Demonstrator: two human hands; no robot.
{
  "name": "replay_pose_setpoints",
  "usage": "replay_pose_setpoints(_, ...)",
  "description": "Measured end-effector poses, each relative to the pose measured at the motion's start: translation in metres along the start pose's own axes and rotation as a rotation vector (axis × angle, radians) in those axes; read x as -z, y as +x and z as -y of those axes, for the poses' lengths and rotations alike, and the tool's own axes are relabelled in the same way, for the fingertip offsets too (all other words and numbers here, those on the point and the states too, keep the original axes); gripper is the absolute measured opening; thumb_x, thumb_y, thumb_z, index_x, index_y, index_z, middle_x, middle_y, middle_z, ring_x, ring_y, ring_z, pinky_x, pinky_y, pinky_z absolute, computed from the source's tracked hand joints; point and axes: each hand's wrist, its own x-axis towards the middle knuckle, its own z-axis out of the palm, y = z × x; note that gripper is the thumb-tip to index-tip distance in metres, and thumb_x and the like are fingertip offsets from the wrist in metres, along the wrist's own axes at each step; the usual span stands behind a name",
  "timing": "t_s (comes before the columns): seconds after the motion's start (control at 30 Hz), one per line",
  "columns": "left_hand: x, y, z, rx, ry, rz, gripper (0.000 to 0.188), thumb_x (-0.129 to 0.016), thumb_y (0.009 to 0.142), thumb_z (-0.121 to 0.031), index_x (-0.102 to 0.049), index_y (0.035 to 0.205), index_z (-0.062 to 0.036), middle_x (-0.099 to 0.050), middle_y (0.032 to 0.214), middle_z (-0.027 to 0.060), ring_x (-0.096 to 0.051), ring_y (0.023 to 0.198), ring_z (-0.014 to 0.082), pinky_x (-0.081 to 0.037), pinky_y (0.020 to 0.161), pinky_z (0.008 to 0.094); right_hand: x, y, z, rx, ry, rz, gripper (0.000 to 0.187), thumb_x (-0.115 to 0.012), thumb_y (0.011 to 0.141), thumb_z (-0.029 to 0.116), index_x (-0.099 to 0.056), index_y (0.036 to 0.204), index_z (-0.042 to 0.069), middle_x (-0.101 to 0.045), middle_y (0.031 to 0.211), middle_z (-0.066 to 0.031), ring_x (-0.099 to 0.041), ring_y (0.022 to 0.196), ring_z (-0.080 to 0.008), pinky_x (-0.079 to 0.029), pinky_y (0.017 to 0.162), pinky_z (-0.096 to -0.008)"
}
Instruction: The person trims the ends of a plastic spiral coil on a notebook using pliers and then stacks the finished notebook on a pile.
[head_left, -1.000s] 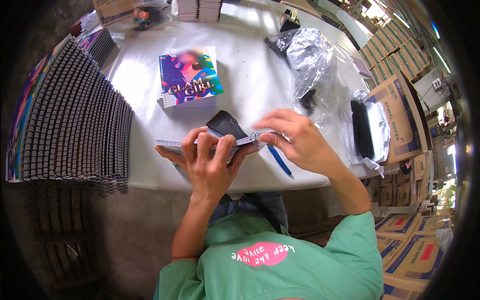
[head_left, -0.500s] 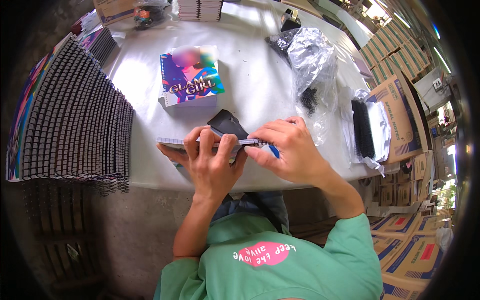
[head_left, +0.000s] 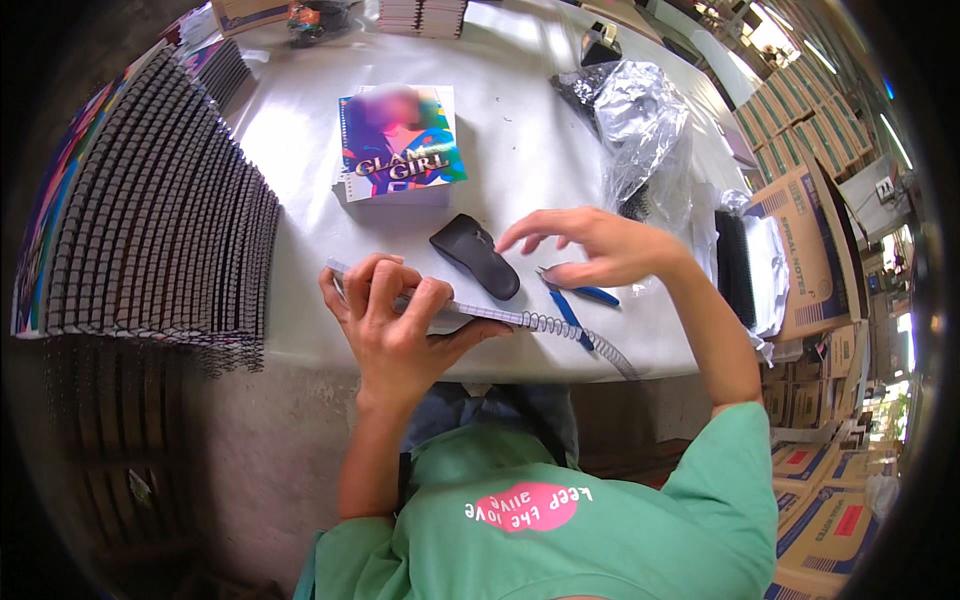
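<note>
At a white-covered bench, we see a person in a green shirt at work on a spiral-bound notebook that lies at the near edge, its wire coil running off to the right past the pages. The left hand has the notebook in its grip, fingers curled over the top edge and thumb pressed from below. The right hand hovers just above the bench with an open grip, fingers spread and holding nothing, directly over a pair of blue-handled pliers that lie beside the coil. Whether the fingertips touch the pliers we cannot tell. Between the two hands rests a black oblong object, flat on the bench and just beyond the notebook. Farther back sits a small stack of notebooks with a colourful printed cover. On the left a long row of dark, coil-bound notebooks is fanned out along the bench edge. On the right we see crumpled clear plastic wrap, a bundle of black coils, and brown cardboard cartons stacked beyond the bench.
</note>
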Motion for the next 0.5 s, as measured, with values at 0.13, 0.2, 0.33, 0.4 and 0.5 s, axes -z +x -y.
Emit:
replay_pose_setpoints(0.13, -0.003, 0.002, 0.002, -0.036, -0.08, -0.038, 0.058, -0.084, 0.037, -0.051, -0.055, 0.069, -0.0118, -0.046, 0.088, 0.0061, -0.043, 0.108, 0.0324, -0.031, 0.091, 0.0485, -0.059, 0.04, -0.039, -0.171, -0.7, -0.067, 0.067, -0.063, 0.072, 0.02, -0.039, 0.134, 0.026, -0.04, 0.134, -0.0136, -0.052, 0.11, -0.0318, -0.042, 0.087, -0.0454)
replay_pose_setpoints(0.2, -0.004, 0.0, 0.002, -0.022, -0.07, -0.037, 0.058, -0.085, 0.037, -0.049, -0.054, 0.068, -0.0113, -0.046, 0.091, 0.0069, -0.038, 0.112, 0.0345, -0.031, 0.091, 0.0495, -0.085, 0.049, -0.05, -0.133, -0.624, -0.288, 0.065, -0.065, 0.071, 0.023, -0.042, 0.131, 0.024, -0.041, 0.131, -0.0143, -0.051, 0.109, -0.0325, -0.042, 0.086, -0.0489)
replay_pose_setpoints(0.33, -0.003, -0.003, 0.002, -0.006, -0.072, -0.013, 0.055, -0.087, 0.039, -0.045, -0.053, 0.068, -0.0113, -0.046, 0.095, 0.0077, -0.034, 0.117, 0.0355, -0.03, 0.092, 0.0515, -0.114, 0.048, -0.062, -0.16, -0.693, -0.485, 0.057, -0.065, 0.07, 0.025, -0.047, 0.124, 0.016, -0.05, 0.119, -0.0139, -0.053, 0.106, -0.0299, -0.044, 0.084, -0.0429)
replay_pose_setpoints(0.4, -0.003, -0.004, 0.001, -0.011, -0.076, -0.013, 0.055, -0.087, 0.04, -0.043, -0.053, 0.068, -0.0113, -0.046, 0.097, 0.008, -0.033, 0.117, 0.0359, -0.029, 0.092, 0.052, -0.109, 0.05, -0.051, -0.265, -0.528, -0.52, 0.054, -0.066, 0.07, 0.022, -0.049, 0.12, 0.011, -0.055, 0.112, -0.0139, -0.053, 0.106, -0.0283, -0.046, 0.082, -0.0405)
replay_pose_setpoints(0.5, 0.001, -0.003, -0.002, -0.007, -0.062, 0.0, 0.054, -0.087, 0.04, -0.042, -0.052, 0.067, -0.0109, -0.046, 0.1, 0.0091, -0.032, 0.118, 0.0362, -0.028, 0.093, 0.0523, -0.075, 0.039, -0.048, -0.436, -0.043, -0.482, 0.045, -0.063, 0.073, 0.016, -0.052, 0.117, 0.008, -0.062, 0.104, -0.0157, -0.06, 0.096, -0.0248, -0.049, 0.079, -0.0387)
